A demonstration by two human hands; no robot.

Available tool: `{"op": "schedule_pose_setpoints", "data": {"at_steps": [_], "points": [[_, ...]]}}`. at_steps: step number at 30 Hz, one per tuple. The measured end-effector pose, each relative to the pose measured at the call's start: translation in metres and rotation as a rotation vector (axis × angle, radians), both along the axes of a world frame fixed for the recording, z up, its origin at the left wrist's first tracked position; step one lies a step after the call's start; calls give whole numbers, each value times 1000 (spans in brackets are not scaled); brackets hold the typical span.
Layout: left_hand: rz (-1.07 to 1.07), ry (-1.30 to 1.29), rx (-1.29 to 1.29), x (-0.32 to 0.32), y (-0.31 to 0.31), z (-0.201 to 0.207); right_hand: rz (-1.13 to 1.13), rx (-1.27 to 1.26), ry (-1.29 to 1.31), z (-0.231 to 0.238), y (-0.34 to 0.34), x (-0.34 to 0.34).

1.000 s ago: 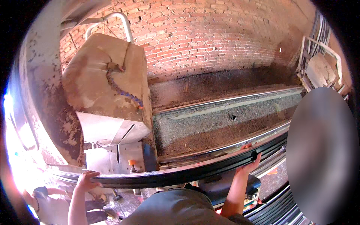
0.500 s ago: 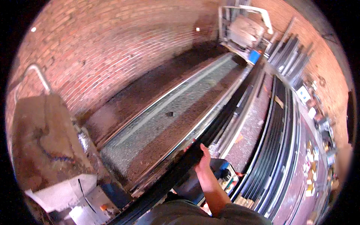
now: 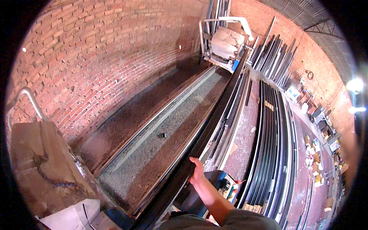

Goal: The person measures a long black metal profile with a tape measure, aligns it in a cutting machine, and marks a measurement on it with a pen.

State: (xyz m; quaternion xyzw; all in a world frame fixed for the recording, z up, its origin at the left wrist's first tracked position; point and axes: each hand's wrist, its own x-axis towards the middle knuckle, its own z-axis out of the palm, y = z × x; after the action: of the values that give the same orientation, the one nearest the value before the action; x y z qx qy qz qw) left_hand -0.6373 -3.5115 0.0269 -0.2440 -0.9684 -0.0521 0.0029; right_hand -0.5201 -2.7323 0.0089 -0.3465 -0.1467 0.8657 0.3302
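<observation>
As R hand (image 3: pixel 197 174) holds blk bar (image 3: pixel 206 136), grit (image 3: pixel 177 119) L; wall (image 3: pixel 115 61) beyond

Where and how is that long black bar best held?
The long black bar is probably best gripped across its narrow width, from the right, where the right hand is; a gritty bed lines its left, and its length favours two spread hands.

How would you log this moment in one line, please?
right hand: touching long black bar, fingers hidden | left hand: not in view | picture right: dark bars on floor | picture left: brick wall
</observation>
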Motion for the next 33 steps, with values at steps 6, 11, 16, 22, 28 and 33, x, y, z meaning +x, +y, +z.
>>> {"op": "schedule_pose_setpoints", "data": {"at_steps": [6,11,16,22,28,33], "points": [[150,1,206,-16,25,-5,-4,37,9,16,27,-33],[104,155,-31,-36,91,60,13,0,65,5,48,-60],[74,187,-164,-69,76,45,-9,-66,71,-7,62,-80],[0,340,90,-66,132,60,-23,-32,205,-28,69,-122],[389,243,36,-11,160,78,91,121,175,-66,84,-139],[494,217,77,66,138,62,234,67,282,-68,84,-137]]}}
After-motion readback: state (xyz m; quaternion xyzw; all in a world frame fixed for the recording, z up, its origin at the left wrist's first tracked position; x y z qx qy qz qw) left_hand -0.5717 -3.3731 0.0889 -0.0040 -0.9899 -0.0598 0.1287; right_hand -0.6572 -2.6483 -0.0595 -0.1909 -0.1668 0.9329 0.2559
